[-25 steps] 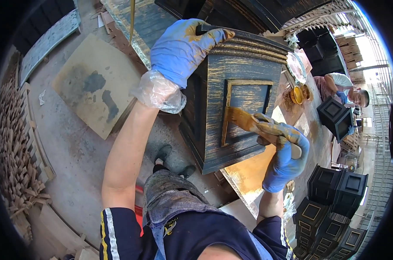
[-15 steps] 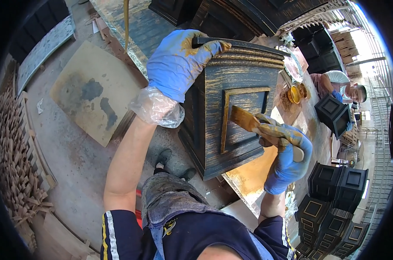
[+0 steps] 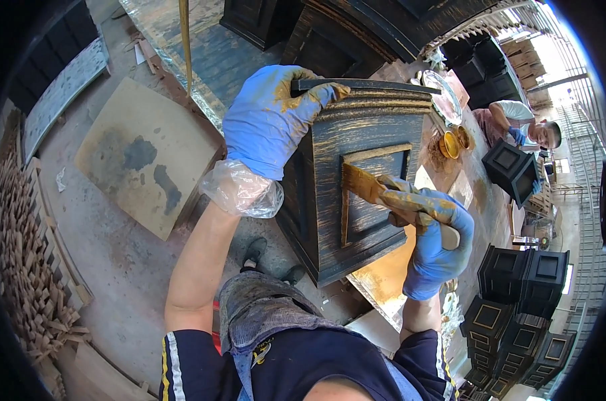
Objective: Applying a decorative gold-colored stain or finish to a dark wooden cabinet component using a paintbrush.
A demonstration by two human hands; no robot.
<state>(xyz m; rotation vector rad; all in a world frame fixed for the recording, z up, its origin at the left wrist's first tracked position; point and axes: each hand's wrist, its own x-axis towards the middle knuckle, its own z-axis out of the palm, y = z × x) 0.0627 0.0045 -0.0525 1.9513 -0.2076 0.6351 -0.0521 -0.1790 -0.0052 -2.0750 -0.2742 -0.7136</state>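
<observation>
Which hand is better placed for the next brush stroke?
Probably the right hand: it grips the brush at the gold frame, while the left hand holds the box by its rim.

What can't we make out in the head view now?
All in the head view:
Left grip: fingertips besides the thumb's, behind the dark cabinet.
Brush: mid-handle, covered by the right grip.
The dark cabinet's far side: hidden by its front.
Golden bowls: contents, too small.

Blue-gloved left fingers (image 3: pixel 331 91) on a dark cabinet (image 3: pixel 370 134); brush (image 3: pixel 365 186) in right fingers (image 3: pixel 425 200) at its gold-edged panel (image 3: pixel 388 164)
</observation>
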